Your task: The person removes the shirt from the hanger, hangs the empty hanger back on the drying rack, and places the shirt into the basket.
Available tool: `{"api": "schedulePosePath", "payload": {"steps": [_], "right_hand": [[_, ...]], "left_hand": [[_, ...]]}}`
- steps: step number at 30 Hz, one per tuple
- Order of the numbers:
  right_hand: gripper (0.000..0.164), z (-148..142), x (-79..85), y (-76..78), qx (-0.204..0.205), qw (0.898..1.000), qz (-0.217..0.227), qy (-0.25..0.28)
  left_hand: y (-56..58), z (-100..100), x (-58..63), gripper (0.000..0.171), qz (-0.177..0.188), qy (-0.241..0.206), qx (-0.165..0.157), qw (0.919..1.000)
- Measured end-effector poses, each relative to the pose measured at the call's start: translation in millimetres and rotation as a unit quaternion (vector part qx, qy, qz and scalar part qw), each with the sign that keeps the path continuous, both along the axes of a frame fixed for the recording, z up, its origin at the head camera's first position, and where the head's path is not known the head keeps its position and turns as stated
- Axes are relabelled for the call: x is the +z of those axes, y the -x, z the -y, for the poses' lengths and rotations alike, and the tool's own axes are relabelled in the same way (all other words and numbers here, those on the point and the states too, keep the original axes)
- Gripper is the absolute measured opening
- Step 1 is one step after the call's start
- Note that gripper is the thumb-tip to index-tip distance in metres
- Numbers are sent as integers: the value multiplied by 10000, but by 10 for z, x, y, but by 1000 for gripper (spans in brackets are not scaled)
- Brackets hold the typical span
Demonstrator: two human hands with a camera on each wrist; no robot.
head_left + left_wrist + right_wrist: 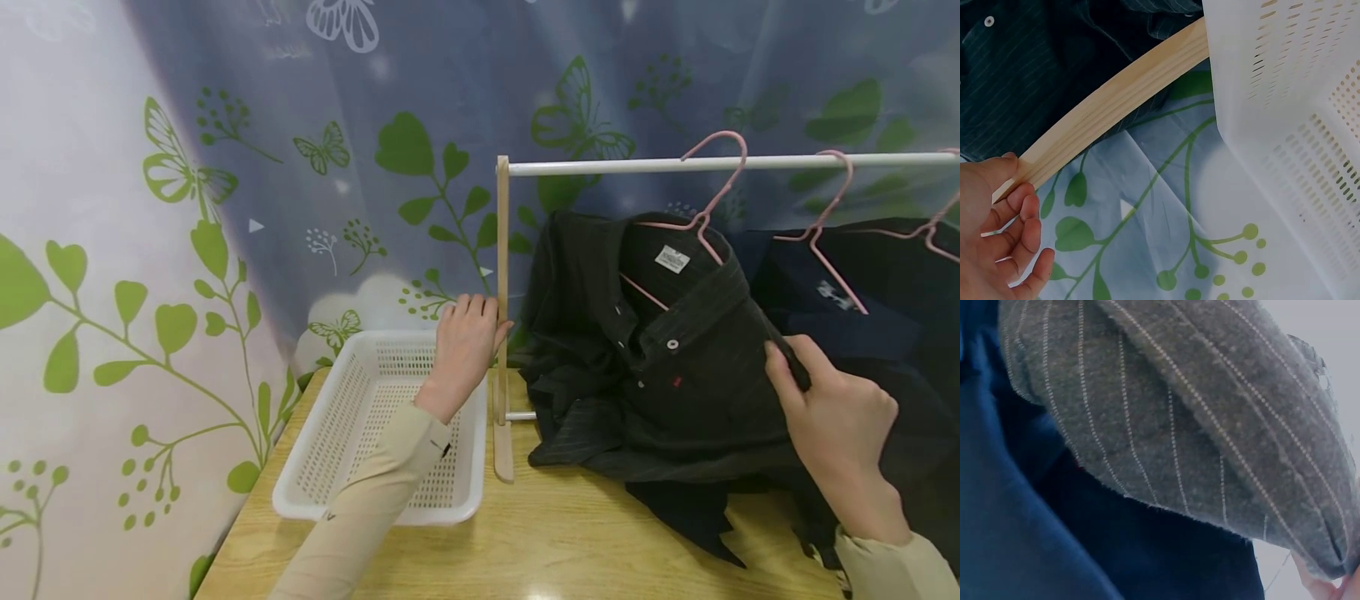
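A dark pinstriped shirt (675,367) hangs on a pink hanger (720,192) hooked over the white rail (615,167) of a clothes rack. My right hand (840,425) pinches the shirt near its shoulder and sleeve; in the right wrist view the striped cloth (1166,425) fills most of the picture, with fingertips at its lower right corner. My left hand (467,346) grips the rack's wooden upright (503,250). Seen from the left wrist, thumb and fingers (1019,203) close on the edges of that wooden post (1110,100).
A white perforated basket (300,492) stands on the wooden table (570,550), left of the rack and under my left forearm. More dark garments (832,325) hang on pink hangers to the right. Behind is a curtain (450,75) with leaves and butterflies.
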State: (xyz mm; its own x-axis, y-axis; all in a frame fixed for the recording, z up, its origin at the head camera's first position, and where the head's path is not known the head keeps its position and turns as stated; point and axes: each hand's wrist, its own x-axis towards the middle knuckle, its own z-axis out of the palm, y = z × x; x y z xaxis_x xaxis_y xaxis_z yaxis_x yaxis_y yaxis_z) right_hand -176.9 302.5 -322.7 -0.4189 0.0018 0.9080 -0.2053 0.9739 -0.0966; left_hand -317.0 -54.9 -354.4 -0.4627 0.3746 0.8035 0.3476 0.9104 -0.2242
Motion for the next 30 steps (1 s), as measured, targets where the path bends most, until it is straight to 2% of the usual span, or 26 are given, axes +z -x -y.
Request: {"api": "schedulePosePath", "payload": {"steps": [5, 11, 22, 30], "right_hand": [[71, -95, -89, -21, 128, 9999, -68, 47], [72, -314, -299, -3, 315, 9993, 171, 41], [71, -588, -586, -90, 1071, 9923, 630, 26], [53, -633, -664, -180, 1067, 9887, 1031, 231]], "left_hand": [[9, 0, -6, 33, 85, -21, 20, 10000], [3, -4, 0, 33, 28, -86, -8, 10000], [5, 20, 10, 33, 107, -74, 13, 9999], [1, 17, 10, 32, 152, -172, -113, 9997]]}}
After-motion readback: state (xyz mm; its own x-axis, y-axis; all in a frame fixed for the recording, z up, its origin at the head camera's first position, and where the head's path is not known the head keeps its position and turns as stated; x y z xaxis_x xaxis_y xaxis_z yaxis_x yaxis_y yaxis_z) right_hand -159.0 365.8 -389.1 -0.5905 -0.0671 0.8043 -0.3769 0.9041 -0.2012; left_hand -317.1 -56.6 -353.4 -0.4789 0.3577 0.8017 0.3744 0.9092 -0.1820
